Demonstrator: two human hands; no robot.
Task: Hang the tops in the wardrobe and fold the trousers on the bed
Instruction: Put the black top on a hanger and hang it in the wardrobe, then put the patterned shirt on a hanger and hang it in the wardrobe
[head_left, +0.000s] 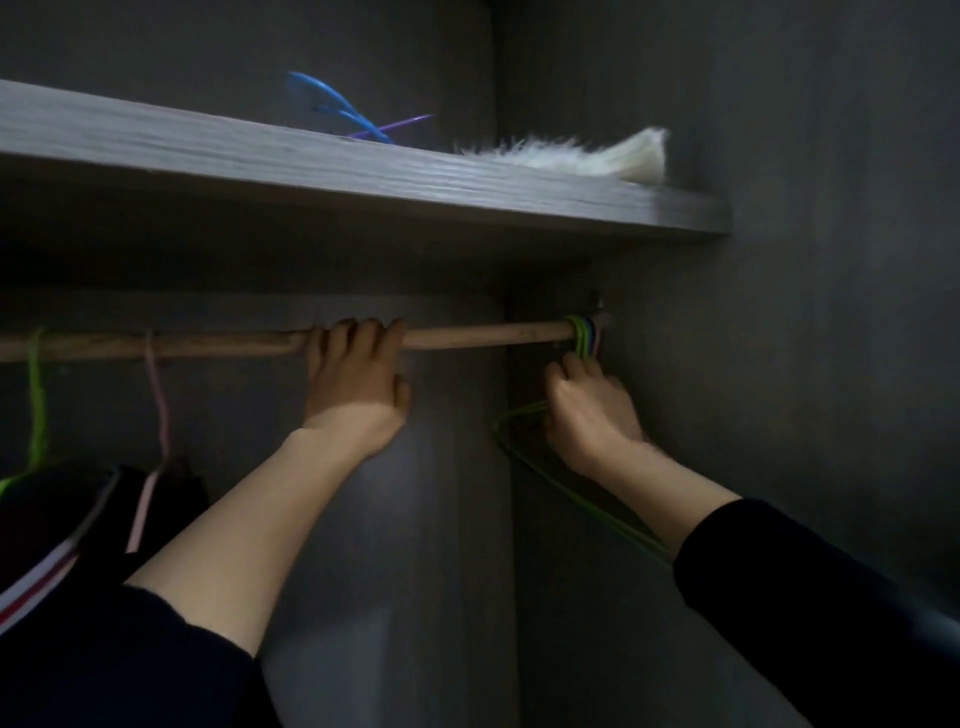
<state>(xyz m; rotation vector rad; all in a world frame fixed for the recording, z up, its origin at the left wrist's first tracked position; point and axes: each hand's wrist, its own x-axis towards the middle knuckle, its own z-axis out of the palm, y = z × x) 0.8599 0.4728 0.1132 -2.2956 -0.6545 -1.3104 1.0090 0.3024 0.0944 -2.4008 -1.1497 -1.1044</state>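
Inside a dim wardrobe a wooden rail (483, 333) runs left to right. My left hand (358, 384) grips the rail near its middle, fingers curled over it. My right hand (589, 410) holds the necks of several empty hangers (584, 332) bunched at the rail's right end; a green hanger (571, 499) slopes down below that hand. At the far left a green hanger (36, 395) and a pink hanger (158, 405) carry dark tops (78, 514) with red and white stripes.
A grey shelf (363, 171) sits just above the rail. On it lie blue and purple hangers (343, 111) and a white furry item (576, 156). The wardrobe's right wall (805, 260) is close beside my right hand.
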